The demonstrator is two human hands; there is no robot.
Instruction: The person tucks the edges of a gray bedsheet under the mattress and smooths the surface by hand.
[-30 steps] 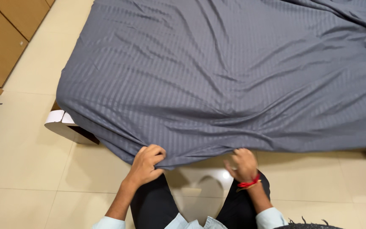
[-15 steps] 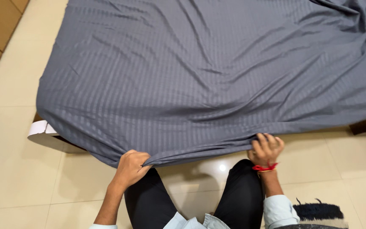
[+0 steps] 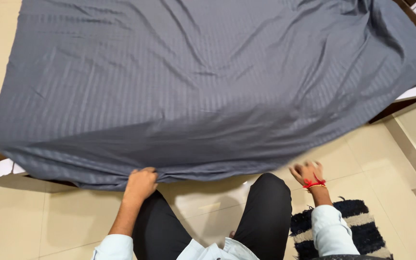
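Bedsheet (image 3: 193, 86), grey with faint woven stripes, covers nearly the whole upper part of the frame, draped over a bed whose white corner (image 3: 3, 172) shows at lower left. Fingers of the left hand (image 3: 139, 185) are curled shut over the sheet's near hem at lower centre-left, bunching the cloth into a small gather; that pinch appears to hold the edge taut, since creases run out from it along the hem. The left forearm runs straight down from the hand to a pale blue sleeve at the bottom edge. The right hand (image 3: 308, 172), at lower right, is blurred; its fingers look loosely spread and seem to hold nothing, lying just below the sheet's edge, apart from it. A red thread band circles that wrist. Below it lies a dark-and-cream striped rug (image 3: 362, 226) on the cream tile floor (image 3: 49, 221).
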